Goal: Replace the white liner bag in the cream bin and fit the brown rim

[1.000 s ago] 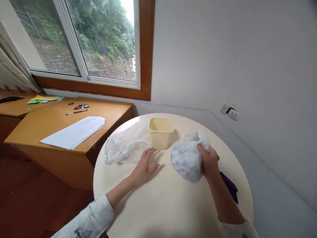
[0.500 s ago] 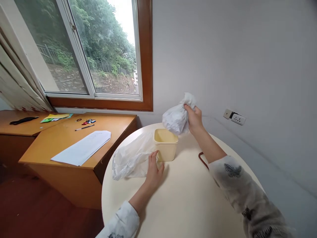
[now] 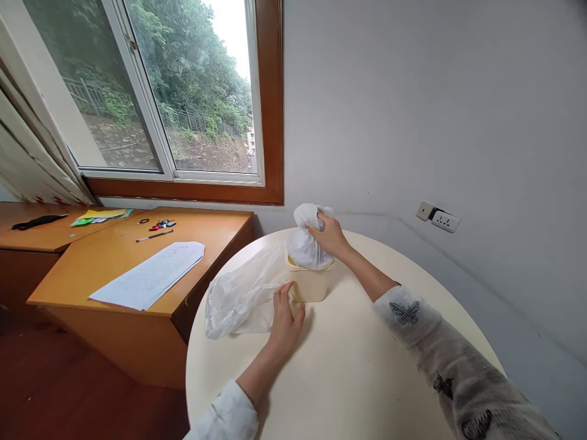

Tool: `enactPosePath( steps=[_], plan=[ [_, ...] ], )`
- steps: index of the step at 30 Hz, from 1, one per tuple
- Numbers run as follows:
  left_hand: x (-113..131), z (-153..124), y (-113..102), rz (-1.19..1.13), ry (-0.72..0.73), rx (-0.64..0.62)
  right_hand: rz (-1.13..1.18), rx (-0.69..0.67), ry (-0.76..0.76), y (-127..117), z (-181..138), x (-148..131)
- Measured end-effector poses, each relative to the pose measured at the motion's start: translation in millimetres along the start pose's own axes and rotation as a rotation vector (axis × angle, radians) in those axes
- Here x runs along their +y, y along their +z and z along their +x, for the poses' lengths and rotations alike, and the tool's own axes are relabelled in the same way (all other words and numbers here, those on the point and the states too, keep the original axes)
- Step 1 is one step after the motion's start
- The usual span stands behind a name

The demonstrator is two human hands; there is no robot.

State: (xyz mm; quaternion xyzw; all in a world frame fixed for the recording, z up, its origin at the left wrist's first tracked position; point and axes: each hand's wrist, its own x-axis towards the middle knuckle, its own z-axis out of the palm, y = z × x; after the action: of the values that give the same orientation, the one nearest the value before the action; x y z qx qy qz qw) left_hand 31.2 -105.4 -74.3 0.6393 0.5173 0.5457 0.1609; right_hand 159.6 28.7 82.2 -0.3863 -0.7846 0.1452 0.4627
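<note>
One bulging bag (image 3: 303,249) lowered into one cream tub (image 3: 310,287), right hand (image 3: 329,236) gripping bag's neck; left hand (image 3: 285,321) loosely spread beside tub

Contents of white bundle (image 3: 302,249) can't be made out, its underside hidden inside yellow tub (image 3: 309,287) at frame center; tub's far rim mostly covered by it. Right hand (image 3: 329,235): some fingers lost behind the plastic. Left hand (image 3: 285,318): can't tell if fingertips touch tub; it also covers part of clear bag (image 3: 243,296). Bench (image 3: 348,360) and both sleeves (image 3: 458,360) cut by bottom edge. Writing on papers (image 3: 151,275), left, too small to read. Curtain (image 3: 36,140) cropped at left edge, window (image 3: 197,91) at top
</note>
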Motion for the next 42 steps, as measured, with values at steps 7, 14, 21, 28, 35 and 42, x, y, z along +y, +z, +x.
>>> enactPosePath(
  steps=[7, 14, 21, 28, 35, 42],
  plan=[
    [6.9, 1.9, -2.3, 0.103, 0.061, 0.002, -0.582, -0.088, 0.014, 5.1, -9.3, -10.0],
    [29.4, 34.4, -18.5, 0.253, 0.259, 0.087, -0.735, -0.280, -0.084, 17.0, -10.9, -14.7],
    [31.8, 74.3, -23.9, 0.491, 0.368, -0.092, -0.681, -0.390, -0.096, 24.3, -20.8, -14.8],
    [33.4, 87.8, -27.0, 0.392, 0.325, -0.183, -0.529, -0.452, -0.008, 14.0, -17.5, -2.9],
    [40.2, 85.8, -35.5, 0.200, 0.271, -0.307, -0.091, -0.540, 0.000, -29.7, -10.8, 4.0],
    [56.6, 76.7, -49.3, 0.159, 0.265, -0.390, -0.456, -0.551, 0.008, -77.7, -21.4, 12.1]
  ],
)
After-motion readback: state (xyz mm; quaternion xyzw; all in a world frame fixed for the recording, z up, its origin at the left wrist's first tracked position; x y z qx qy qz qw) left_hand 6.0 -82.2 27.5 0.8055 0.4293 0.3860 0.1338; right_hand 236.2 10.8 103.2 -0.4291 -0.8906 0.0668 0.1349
